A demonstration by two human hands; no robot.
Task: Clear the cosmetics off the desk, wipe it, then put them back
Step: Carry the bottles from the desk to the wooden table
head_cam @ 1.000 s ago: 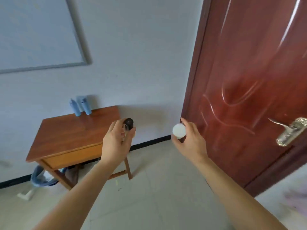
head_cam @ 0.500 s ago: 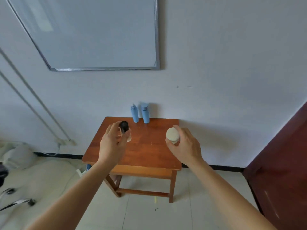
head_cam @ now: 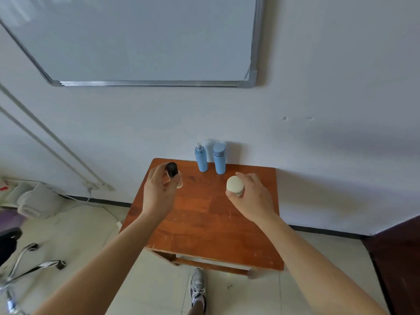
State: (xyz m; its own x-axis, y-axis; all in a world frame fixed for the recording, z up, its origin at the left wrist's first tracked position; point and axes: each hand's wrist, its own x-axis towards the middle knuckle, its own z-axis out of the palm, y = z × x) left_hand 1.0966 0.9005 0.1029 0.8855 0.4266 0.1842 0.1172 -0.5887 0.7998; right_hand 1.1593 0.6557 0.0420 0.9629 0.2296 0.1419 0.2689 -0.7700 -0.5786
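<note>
You've got the black-capped clear bottle (head_cam: 172,173) pinched in your left hand (head_cam: 156,196), and your right hand (head_cam: 253,200) has its fingers (head_cam: 244,178) wrapped round the white-lidded jar (head_cam: 234,186). Both are held over the back of the worktop (head_cam: 204,226). Careful: the blue pump bottle (head_cam: 201,160) and blue capped bottle (head_cam: 219,161) stand just behind, so set down too deep and a knuckle could topple them.

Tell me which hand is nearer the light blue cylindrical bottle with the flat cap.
Right. The right hand hovers just front-right of the light blue flat-capped bottle; the left hand is farther off, front-left.
</note>
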